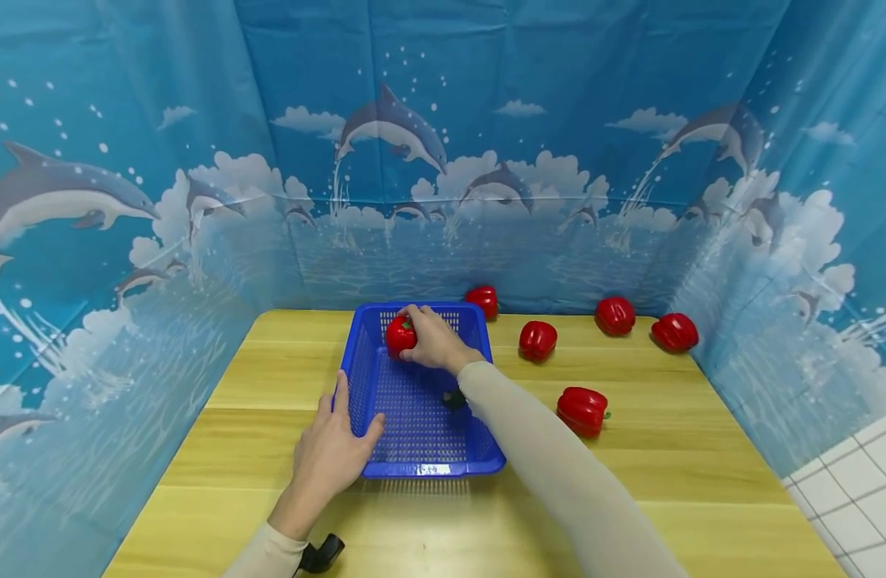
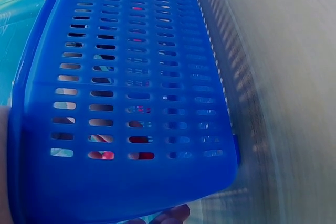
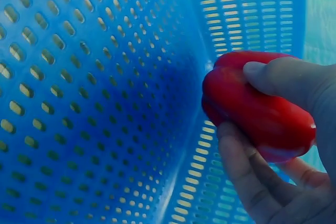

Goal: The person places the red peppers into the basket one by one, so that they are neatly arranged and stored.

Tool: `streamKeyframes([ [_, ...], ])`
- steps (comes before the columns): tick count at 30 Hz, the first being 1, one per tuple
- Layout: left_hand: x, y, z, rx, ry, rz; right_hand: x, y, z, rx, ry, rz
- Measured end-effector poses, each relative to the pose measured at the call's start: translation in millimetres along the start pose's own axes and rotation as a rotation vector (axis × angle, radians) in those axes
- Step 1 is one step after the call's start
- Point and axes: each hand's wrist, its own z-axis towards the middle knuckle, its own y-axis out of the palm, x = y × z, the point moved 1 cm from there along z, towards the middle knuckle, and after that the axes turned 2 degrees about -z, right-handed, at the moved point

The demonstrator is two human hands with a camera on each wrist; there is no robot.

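A red bell pepper (image 1: 400,338) with a green stem is in my right hand (image 1: 434,337), inside the far left part of a blue plastic basket (image 1: 434,470). In the right wrist view the thumb lies on one side of the pepper (image 3: 252,100) and the fingers curl round the other. Whether the pepper touches the basket floor, I cannot tell. My left hand (image 1: 335,449) holds the basket at its near left corner, thumb over the rim and fingers along the outside. The left wrist view shows the basket's slotted outer wall (image 2: 126,182) and a few fingertips (image 2: 176,214) at its lower edge.
To the basket's right, several more red bell peppers lie on the wooden table (image 1: 443,530), the closest to me being one pepper (image 1: 583,411) under the right forearm's level. A dolphin-print curtain (image 1: 414,241) hangs behind and at both sides.
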Motion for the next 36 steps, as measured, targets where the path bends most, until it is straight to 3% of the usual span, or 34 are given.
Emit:
streamKeyframes([
  [10,-2.7,0.9,-2.3,0.002,-0.003,0.014,-2.5,15.1,8.5,-0.037,0.009,0.014],
  [15,-0.3,0.3,0.0,0.020,0.009,0.014,-0.3,15.1,11.6,-0.010,0.002,0.022],
  [21,-1.0,-0.5,0.6,0.026,0.003,0.012,1.1,15.3,14.4,-0.032,-0.023,0.011],
  [30,1.7,-5.5,0.8,0.022,-0.002,0.006,-3.0,1.3,12.5,-0.001,0.003,0.014],
  [36,1.4,-1.2,-1.9,0.028,0.001,0.023,-3.9,-8.1,-2.5,0.030,0.062,0.059],
])
